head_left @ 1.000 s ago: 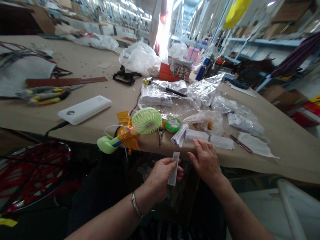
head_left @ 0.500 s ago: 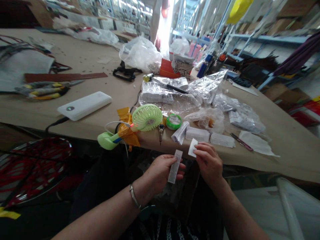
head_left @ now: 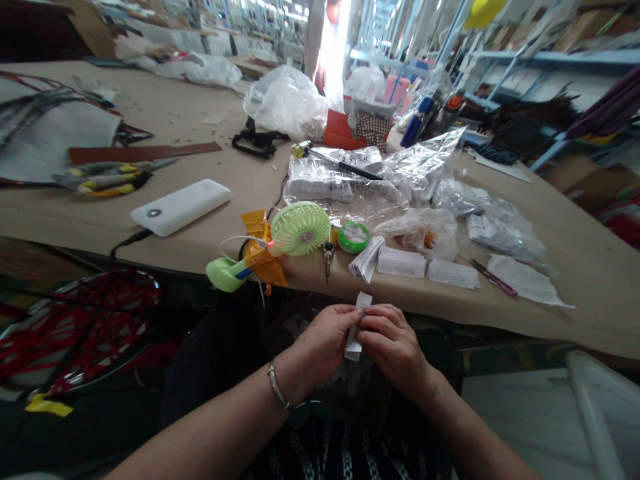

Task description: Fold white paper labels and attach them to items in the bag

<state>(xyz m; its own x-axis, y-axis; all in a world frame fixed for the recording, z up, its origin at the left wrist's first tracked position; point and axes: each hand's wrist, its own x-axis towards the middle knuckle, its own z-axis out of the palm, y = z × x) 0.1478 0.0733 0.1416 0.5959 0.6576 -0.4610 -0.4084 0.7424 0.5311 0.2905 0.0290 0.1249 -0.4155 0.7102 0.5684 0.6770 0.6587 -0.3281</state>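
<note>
A narrow white strip [head_left: 353, 349] is held upright in front of the table edge, pinched by my left hand [head_left: 320, 343] with the thumb on top. My right hand [head_left: 395, 343] is closed, its fingertips pressed on the same strip from the right. The small white slip it carried is mostly hidden by the fingers and cannot be told apart from the strip. Just beyond, on the table edge, lie a fanned pile of white slips [head_left: 367, 259], a stack of printed labels [head_left: 401, 262] and another label stack [head_left: 453, 274].
A soldering iron [head_left: 328, 259] points its tip toward me, beside a green round tin [head_left: 353, 237]. A green fan [head_left: 300, 229] is taped to the edge, cabled near a white power bank [head_left: 181, 207]. Tweezers [head_left: 494, 278], plastic bags [head_left: 425, 233] and pliers [head_left: 113, 180] lie around.
My right hand has moved left and down with its small white slip, meeting the left hand at the strip. The view has shifted slightly.
</note>
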